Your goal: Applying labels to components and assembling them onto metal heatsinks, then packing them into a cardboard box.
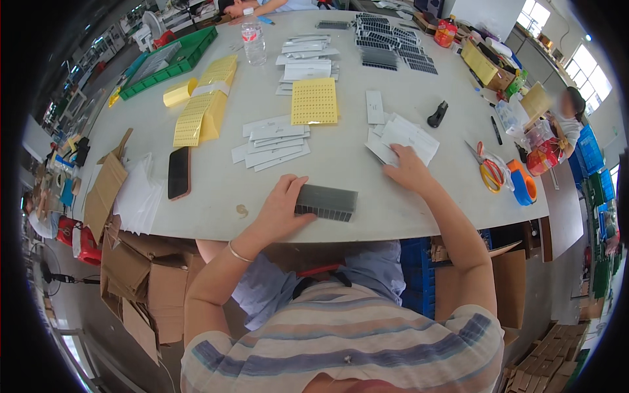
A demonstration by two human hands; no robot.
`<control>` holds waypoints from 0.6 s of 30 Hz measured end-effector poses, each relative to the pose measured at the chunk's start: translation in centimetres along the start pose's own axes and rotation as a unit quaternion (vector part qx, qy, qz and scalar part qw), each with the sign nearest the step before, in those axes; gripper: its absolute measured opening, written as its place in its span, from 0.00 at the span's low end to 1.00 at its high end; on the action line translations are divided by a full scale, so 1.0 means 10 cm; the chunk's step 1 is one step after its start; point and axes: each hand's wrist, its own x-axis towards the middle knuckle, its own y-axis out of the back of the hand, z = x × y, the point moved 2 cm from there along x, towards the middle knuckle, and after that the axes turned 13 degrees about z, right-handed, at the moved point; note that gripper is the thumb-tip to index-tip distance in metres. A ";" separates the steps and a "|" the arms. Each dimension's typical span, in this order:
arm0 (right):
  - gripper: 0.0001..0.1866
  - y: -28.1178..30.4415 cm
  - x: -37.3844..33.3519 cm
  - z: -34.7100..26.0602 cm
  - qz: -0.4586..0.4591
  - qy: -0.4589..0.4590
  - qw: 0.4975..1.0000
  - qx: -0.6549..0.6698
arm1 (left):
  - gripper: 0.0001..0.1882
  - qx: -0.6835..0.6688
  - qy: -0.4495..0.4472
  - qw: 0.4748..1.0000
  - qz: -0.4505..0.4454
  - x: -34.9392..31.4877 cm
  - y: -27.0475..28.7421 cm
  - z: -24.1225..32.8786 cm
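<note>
Near the table's front edge, my left hand (pixel 283 208) is closed round one end of a stack of dark grey flat strips (pixel 331 202), which rests on the tabletop. Farther right, my right hand (pixel 411 171) has its fingers and thumb closed at the near edge of a loose pile of white paper sleeves (pixel 414 139). A single white sleeve (pixel 374 107) lies just beyond that pile. Beyond my left hand is a fanned heap of white sleeves (pixel 275 139), and a yellow sticker sheet (pixel 314 101) lies behind it.
A phone (pixel 179 173) and yellow sheets (pixel 204 111) lie left, near a green tray (pixel 171 65). A water bottle (pixel 253 40) stands at the back. Dark strips (pixel 393 42) cover the far right. Scissors (pixel 488 169), orange-and-blue tape (pixel 522 183) and a black cutter (pixel 438 114) lie right.
</note>
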 end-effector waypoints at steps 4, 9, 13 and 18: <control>0.36 -0.24 0.02 -0.48 -0.050 0.083 0.984 0.147 | 0.38 0.014 -0.012 1.000 0.006 0.00 0.00 -0.02; 0.28 -0.51 0.10 -0.89 -0.245 0.090 0.928 0.264 | 0.45 0.075 -0.044 0.995 0.053 -0.07 -0.05 -0.01; 0.25 -0.42 0.05 -1.14 -0.357 0.095 0.907 0.200 | 0.49 0.169 -0.101 0.976 0.091 -0.06 0.00 0.07; 0.26 -0.46 -0.15 -0.92 -0.269 0.055 0.896 0.348 | 0.48 0.184 -0.085 0.979 0.008 0.04 0.04 0.05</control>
